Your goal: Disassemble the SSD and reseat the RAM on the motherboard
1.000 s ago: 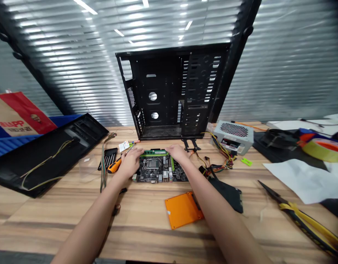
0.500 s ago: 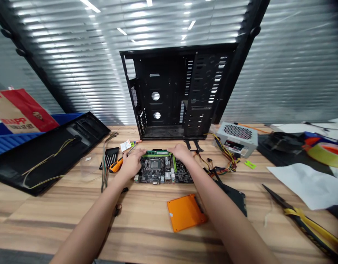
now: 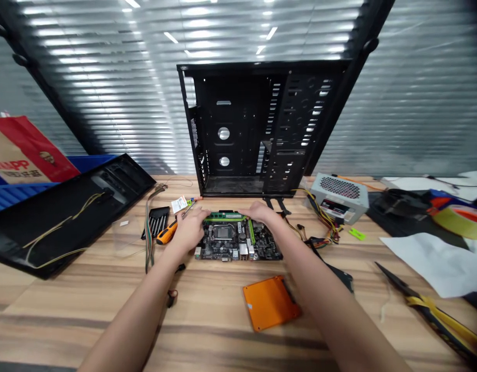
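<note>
A motherboard [image 3: 226, 247] lies flat on the wooden table, its processor socket showing near the middle. Along its far edge runs a green RAM stick [image 3: 226, 216] in a slot. My left hand [image 3: 190, 227] is at the stick's left end, its fingers closed and bent over the board's corner. At the right end, my right hand [image 3: 261, 213] has its fingers pressed together against the stick; their tips are partly hidden. Just left of my left hand lies an orange-handled screwdriver [image 3: 167, 233]. An orange drive [image 3: 271, 303] rests on the table between my forearms.
Behind the board stands an open black computer case [image 3: 238, 119]. A power supply [image 3: 339, 196] with cables is to its right, a black panel [image 3: 67, 212] to its left. Black scissors-like tool [image 3: 416, 299] lies at right. Left of the screwdriver is a bit set [image 3: 157, 222].
The whole view has shifted slightly, so most table items appear a little farther right. Both hands stay at the RAM stick's ends, with hardly any visible movement.
</note>
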A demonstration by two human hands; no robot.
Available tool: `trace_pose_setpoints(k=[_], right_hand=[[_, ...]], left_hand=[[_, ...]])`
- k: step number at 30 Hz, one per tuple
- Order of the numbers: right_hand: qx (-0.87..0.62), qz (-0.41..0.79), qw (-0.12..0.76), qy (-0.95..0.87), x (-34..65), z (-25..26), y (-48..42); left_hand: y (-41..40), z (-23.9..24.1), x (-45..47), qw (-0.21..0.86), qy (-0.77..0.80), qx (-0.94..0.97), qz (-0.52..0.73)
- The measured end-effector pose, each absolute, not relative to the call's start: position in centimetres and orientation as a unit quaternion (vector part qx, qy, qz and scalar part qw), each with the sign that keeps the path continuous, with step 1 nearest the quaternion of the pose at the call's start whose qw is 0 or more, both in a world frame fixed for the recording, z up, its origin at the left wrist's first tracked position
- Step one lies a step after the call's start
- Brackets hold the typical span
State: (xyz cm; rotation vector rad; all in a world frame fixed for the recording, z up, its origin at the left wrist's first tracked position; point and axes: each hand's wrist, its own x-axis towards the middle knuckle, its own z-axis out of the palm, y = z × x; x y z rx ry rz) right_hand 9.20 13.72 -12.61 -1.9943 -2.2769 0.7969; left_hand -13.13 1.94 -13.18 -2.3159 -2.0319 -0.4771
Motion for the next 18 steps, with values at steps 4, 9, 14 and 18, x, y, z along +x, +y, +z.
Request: trace_pose_setpoints(k=[4,9,14,18], right_hand=[[-0.648,0.243,-0.006,-0.722,8.88,-12.29,13.63],[-0.661,0.243,-0.009,-0.709,8.46,-11.94,13.43],[-0.668,0.249,0.001,-0.701,8.34,-11.92,13.27],[-0.675,0.262,0.016,-0.689,8.26,-12.04,13.16]], left_hand=[[1.98,-13.06,-12.81,0.035,-0.631,-0.763,-0.138],[2.23,-13.68,-12.79,0.015,-0.636,-0.761,-0.127],[1.93,-13.43,-12.48,-0.017,-0.655,-0.742,-0.141],[1.67,-12.89,-12.17,-0.029,-0.664,-0.734,-0.138]])
